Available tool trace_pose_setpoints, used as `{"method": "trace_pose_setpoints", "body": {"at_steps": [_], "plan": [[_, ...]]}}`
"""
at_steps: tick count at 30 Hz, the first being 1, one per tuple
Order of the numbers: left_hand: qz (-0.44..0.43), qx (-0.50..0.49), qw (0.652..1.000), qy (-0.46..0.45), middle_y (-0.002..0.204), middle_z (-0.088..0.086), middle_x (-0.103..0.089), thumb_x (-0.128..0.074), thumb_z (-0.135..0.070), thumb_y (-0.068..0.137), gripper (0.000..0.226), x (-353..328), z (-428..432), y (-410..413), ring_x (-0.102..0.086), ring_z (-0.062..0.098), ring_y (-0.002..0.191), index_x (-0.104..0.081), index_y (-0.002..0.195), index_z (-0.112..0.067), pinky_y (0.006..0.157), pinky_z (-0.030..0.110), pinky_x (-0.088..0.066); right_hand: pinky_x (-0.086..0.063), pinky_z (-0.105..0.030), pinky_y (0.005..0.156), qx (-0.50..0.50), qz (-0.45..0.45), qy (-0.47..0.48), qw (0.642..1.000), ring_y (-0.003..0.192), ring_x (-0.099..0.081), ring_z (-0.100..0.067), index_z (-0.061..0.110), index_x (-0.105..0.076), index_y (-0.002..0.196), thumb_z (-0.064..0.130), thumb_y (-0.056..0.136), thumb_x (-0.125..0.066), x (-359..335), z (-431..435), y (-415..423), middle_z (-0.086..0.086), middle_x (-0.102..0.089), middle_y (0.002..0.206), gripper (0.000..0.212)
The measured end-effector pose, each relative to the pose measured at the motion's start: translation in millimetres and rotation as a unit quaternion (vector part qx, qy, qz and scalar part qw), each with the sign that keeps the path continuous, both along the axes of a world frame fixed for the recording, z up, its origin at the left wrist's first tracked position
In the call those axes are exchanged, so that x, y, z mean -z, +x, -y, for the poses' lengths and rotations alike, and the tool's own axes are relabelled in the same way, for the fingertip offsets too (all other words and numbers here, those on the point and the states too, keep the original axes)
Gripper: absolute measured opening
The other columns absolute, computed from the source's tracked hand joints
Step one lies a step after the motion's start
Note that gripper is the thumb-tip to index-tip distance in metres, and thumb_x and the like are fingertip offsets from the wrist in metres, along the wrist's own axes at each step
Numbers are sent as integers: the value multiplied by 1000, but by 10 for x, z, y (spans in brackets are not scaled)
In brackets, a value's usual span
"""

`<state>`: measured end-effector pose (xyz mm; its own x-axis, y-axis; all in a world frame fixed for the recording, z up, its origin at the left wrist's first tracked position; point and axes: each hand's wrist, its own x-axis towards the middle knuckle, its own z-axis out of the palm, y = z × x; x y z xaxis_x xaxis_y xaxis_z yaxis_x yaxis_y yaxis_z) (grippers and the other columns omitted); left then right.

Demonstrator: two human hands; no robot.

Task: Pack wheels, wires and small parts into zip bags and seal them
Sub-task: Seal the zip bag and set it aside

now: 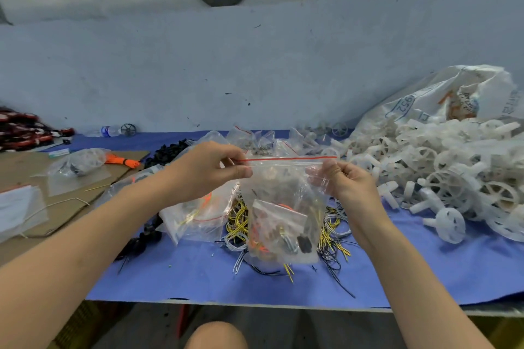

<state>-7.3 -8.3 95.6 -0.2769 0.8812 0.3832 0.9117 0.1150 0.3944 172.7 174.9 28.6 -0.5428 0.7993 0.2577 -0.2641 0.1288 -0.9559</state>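
I hold a clear zip bag (283, 195) with a red line along its top, hanging above the blue table cover. My left hand (207, 170) pinches the left end of the bag's zip strip. My right hand (343, 181) pinches the right end. Inside the bag lie a smaller zip bag, orange wire, a black part and metal bits. Under it spreads a tangle of yellow, white and black wires (329, 232). A heap of white plastic wheels (442, 173) fills the right side of the table.
A filled zip bag (79, 161) lies on brown cardboard (34, 167) at the left, beside an orange wire bundle (124, 161). More clear bags (198, 218) and black parts (167, 151) lie behind my left hand. A large white sack (442, 96) stands at the back right.
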Motion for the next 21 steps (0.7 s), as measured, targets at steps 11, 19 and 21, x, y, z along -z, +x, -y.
{"method": "trace_pose_setpoints", "body": {"at_steps": [11, 19, 21], "plan": [[21, -28, 999, -21, 79, -17, -69, -65, -58, 78, 16, -2, 249, -172, -63, 10, 62, -68, 86, -44, 65, 25, -50, -49, -14, 61, -17, -43, 40, 998, 72, -74, -16, 9, -61, 98, 33, 101, -55, 2, 227, -108, 0, -77, 87, 25], [20, -37, 999, -33, 79, -15, -70, -69, -42, 86, 5, 42, 300, -206, -64, 5, 68, -70, 82, -39, 67, 28, -52, -55, -20, 66, -56, -39, 23, 997, 74, -72, -16, 11, -62, 99, 32, 101, -54, 100, 298, -194, -2, -77, 88, 22], [29, -39, 998, -38, 79, -12, -70, -70, -38, 87, 5, 59, 311, -203, -65, 7, 67, -71, 84, -34, 68, 27, -52, -53, -17, 65, -69, -29, 26, 997, 72, -70, -11, 6, -66, 99, 28, 99, -58, 163, 298, -188, 0, -78, 85, 23]]}}
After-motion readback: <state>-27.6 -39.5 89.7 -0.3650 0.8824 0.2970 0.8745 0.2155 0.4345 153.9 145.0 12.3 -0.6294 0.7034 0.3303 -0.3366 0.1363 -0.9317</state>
